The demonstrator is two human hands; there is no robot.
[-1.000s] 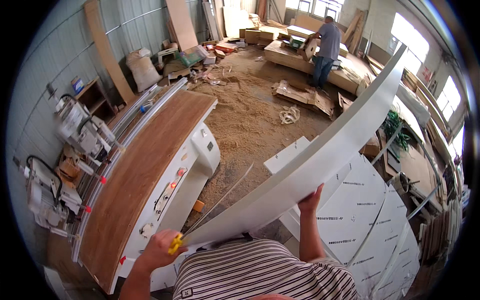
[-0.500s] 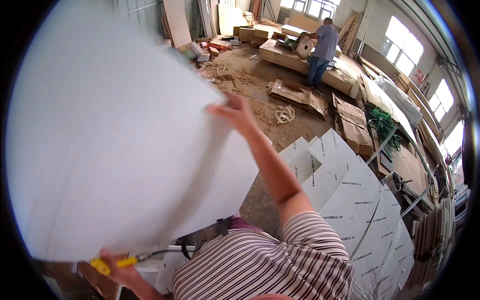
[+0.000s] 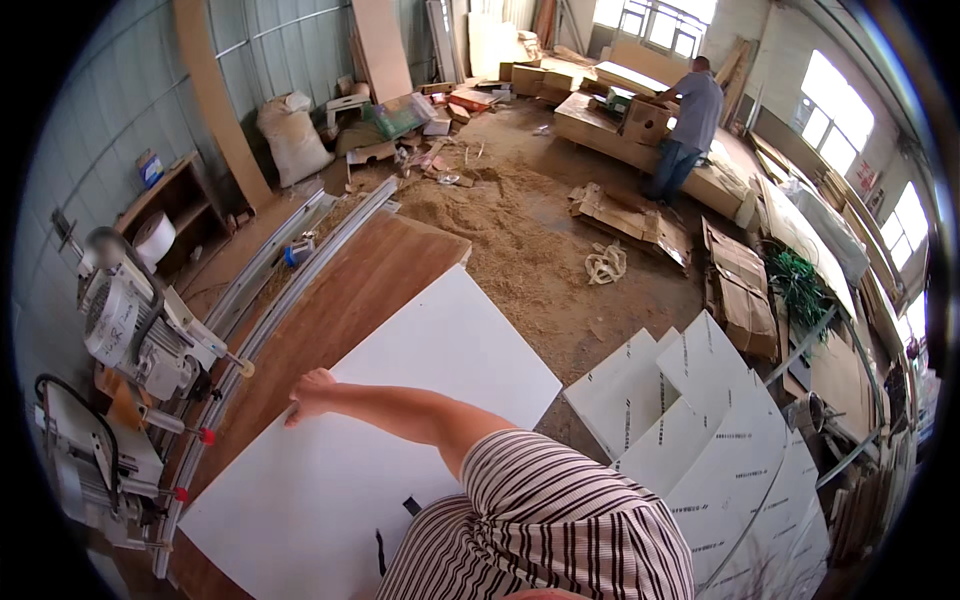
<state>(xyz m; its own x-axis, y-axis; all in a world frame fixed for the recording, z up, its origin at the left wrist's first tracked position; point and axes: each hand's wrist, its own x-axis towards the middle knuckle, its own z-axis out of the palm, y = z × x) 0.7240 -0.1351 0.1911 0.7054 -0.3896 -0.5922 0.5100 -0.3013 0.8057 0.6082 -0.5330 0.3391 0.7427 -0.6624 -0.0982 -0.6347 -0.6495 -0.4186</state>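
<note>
Right hand (image 3: 312, 394) clamped on the far edge of the white board (image 3: 430, 365), fingertips hard to make out! The board slants across the wooden desk (image 3: 350, 290), lower centre, its near side hidden behind the striped shirt (image 3: 580, 510). Left hand's out of sight, its grip impossible to tell.

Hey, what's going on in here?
A person in a striped shirt has their right hand on the far edge of a white panel, which lies partly over a brown table. Their left hand is out of sight. More white panels are stacked to the right. Across the sawdust-strewn floor, another person stands at a cardboard box.
</note>
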